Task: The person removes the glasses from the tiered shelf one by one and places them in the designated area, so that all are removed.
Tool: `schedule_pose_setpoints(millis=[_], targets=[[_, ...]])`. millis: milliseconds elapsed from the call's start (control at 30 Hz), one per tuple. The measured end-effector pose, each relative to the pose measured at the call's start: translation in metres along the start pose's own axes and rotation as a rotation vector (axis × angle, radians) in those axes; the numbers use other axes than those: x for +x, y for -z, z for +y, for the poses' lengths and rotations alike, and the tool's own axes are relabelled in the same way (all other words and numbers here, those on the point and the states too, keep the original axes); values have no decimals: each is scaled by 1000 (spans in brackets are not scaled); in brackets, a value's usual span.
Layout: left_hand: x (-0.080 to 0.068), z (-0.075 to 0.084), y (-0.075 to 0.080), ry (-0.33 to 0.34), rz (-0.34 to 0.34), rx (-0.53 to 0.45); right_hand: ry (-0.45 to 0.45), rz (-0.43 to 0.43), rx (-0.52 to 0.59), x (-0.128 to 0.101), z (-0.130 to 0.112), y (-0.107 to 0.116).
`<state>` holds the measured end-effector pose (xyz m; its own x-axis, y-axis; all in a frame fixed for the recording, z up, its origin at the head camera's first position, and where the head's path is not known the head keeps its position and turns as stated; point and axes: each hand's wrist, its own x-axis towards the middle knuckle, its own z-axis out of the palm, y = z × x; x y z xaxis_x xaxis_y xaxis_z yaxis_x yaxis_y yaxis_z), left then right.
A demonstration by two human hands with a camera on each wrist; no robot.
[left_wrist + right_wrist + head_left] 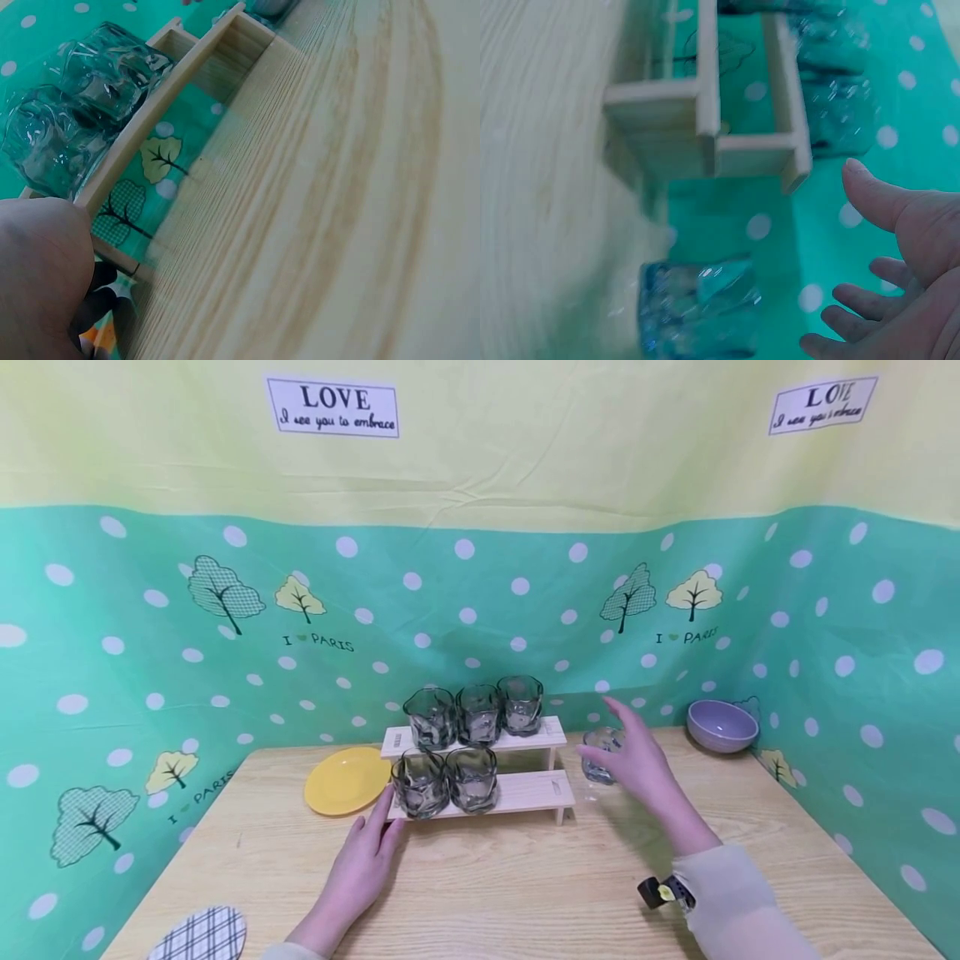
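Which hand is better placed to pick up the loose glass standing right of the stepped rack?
Right. The right hand is open right beside the loose glass, while the left hand rests at the wooden rack's left front corner, far from it.

Glossy glass tumbler (600, 756), pale wooden rack (525, 793)

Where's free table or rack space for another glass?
Free: the lower step's right end, beside its two glasses; bare table in front of the rack, between left hand and right hand. Crowded: top step, three glasses.
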<state>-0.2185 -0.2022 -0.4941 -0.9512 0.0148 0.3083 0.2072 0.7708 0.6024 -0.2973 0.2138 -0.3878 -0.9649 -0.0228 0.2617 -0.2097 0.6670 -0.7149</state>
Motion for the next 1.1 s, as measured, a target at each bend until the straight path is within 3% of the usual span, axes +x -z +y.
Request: schedule_pose_setpoints(millis=[200,600,1100], targets=[[-1,1,-1,-11,14,-2,55,10,19,-10,-27,-1],[0,1,1,-17,4,-2,107,-51,118,-27,-72,-17],[-1,1,0,7,-6,3,160,-135,142,-39,-95,-60]])
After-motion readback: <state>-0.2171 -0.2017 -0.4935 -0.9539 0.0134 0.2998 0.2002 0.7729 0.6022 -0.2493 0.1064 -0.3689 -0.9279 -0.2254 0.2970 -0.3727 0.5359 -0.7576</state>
